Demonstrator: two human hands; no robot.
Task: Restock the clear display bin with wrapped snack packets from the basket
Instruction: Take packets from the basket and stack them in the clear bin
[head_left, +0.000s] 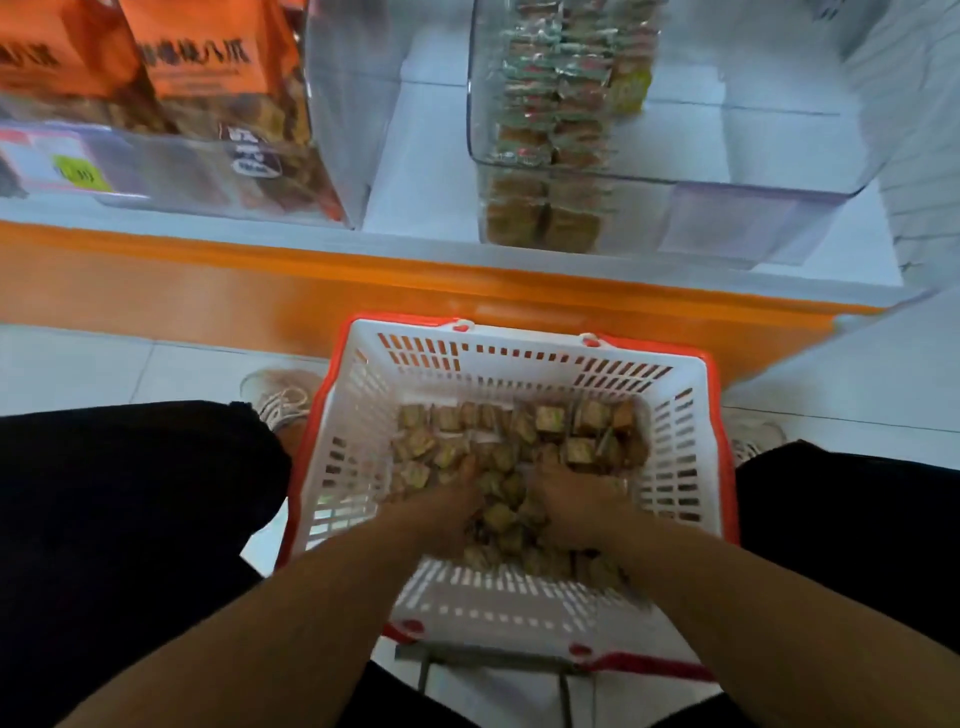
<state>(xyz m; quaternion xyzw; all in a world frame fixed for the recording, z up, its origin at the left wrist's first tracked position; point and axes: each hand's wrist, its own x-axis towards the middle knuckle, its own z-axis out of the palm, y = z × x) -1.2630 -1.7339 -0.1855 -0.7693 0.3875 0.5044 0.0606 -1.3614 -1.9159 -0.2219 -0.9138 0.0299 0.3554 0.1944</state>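
A white basket (519, 358) with a red rim sits on the floor between my legs, its bottom covered with several small brown wrapped snack packets (550, 421). Both hands are down inside it. My left hand (457, 506) digs into the packets at the middle left, fingers curled into the pile. My right hand (571, 501) does the same just to the right. Each seems to gather packets, but the fingertips are buried and blurred. The clear display bin (769, 208) stands on the shelf above, with stacked packets along its left side.
An orange shelf edge (363, 280) runs across in front of the basket. A second clear bin (171, 171) with orange snack bags stands on the shelf at the left. My shoes (280, 400) and dark trouser legs flank the basket on the tiled floor.
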